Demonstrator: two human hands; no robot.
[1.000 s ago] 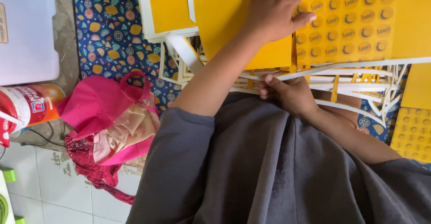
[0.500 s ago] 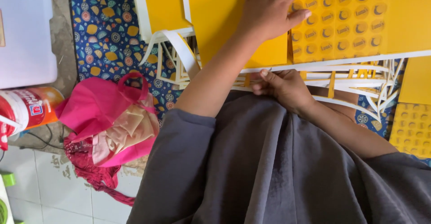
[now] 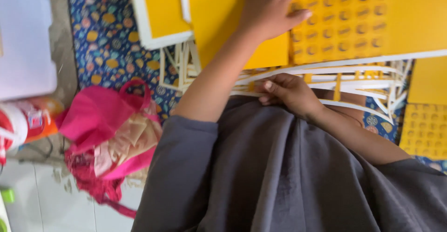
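Left hand (image 3: 272,6) flat, right hand (image 3: 288,92) curled

loose dark grey top (image 3: 279,176), short sleeves

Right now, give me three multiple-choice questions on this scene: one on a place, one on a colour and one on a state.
1. Where does the pink bag lie?
A. on the yellow sheet
B. at the left, beside the blue patterned cloth
C. on the grey sleeve

2. What colour is the sheet under the left hand?
A. green
B. white
C. yellow

3. How is the left hand?
A. open, flat on the sheet
B. clenched in the air
C. inside the bag

Answers:
1 B, the bag lies left of the arm, by the cloth's edge.
2 C, the sheet is plainly yellow.
3 A, the palm lies on the sheet with the fingers stretched out.
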